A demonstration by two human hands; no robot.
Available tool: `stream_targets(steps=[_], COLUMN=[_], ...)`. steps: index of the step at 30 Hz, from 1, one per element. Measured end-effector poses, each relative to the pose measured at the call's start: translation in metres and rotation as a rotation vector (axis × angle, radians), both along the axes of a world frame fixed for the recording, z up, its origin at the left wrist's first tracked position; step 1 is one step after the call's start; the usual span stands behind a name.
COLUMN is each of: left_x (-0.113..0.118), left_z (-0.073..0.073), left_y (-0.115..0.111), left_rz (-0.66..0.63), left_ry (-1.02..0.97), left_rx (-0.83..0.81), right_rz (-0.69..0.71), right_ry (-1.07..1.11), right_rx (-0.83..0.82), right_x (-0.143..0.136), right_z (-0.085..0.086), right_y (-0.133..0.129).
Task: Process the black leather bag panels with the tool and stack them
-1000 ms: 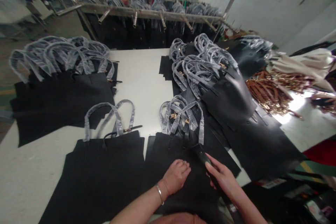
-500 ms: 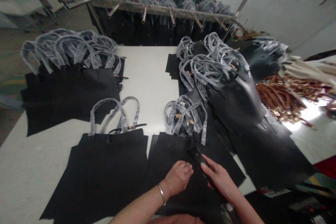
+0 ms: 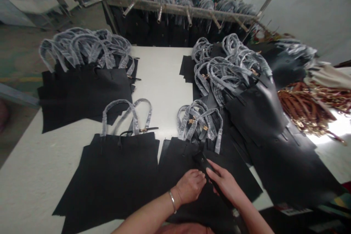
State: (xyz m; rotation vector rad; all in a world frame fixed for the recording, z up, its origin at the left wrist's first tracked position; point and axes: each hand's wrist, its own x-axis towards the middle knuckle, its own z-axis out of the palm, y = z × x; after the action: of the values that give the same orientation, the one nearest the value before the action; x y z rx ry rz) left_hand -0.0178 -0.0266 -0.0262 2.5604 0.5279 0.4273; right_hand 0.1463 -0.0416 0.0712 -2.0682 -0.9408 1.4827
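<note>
Your right hand (image 3: 223, 182) is wrapped around a black tool (image 3: 206, 166); your left hand (image 3: 191, 185) is curled just beside it, whether on anything you cannot tell. The black bag (image 3: 175, 161) lies beneath both, its wrapped handles (image 3: 219, 135) beyond.

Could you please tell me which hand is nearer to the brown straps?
Right. The right hand is left of the brown straps and closer to the camera; the left hand is farther left, beside it.

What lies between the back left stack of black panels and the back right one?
White tabletop lies between the left stack and right stack, in the head view.
</note>
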Motion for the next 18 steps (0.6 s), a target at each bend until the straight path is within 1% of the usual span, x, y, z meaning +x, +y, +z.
stream_targets(steps=[3,5,7,9,11,13,16,18], left_x=[0.000,0.000,0.000,0.000,0.002,0.003,0.005,0.005], left_z=[0.001,0.001,-0.002,-0.007,-0.011,-0.014,-0.014,-0.013], left_y=[0.000,-0.001,-0.003,-0.005,-0.007,-0.007,-0.007,-0.007], left_rz=[-0.010,-0.011,-0.005,-0.006,-0.017,-0.040,-0.063,-0.052], left_ry=[0.021,0.031,0.028,0.024,0.046,0.085,0.113,0.119], left_rx=[-0.015,-0.016,-0.017,-0.020,-0.028,-0.043,-0.060,-0.057], right_rz=[-0.006,-0.009,0.031,0.111,0.191,0.249,0.286,0.290], right_ry=[-0.038,-0.068,-0.066,-0.025,0.002,-0.020,-0.081,-0.096], right_rx=[0.068,0.114,0.122,0.086,0.041,0.035,0.107,0.158], right_x=[-0.008,-0.010,-0.011,-0.013,-0.017,-0.023,-0.036,-0.045], right_z=[0.005,0.011,0.016,0.019,0.019,0.015,0.009,0.007], right_y=[0.014,0.016,0.012,0.006,0.004,0.009,0.025,0.035])
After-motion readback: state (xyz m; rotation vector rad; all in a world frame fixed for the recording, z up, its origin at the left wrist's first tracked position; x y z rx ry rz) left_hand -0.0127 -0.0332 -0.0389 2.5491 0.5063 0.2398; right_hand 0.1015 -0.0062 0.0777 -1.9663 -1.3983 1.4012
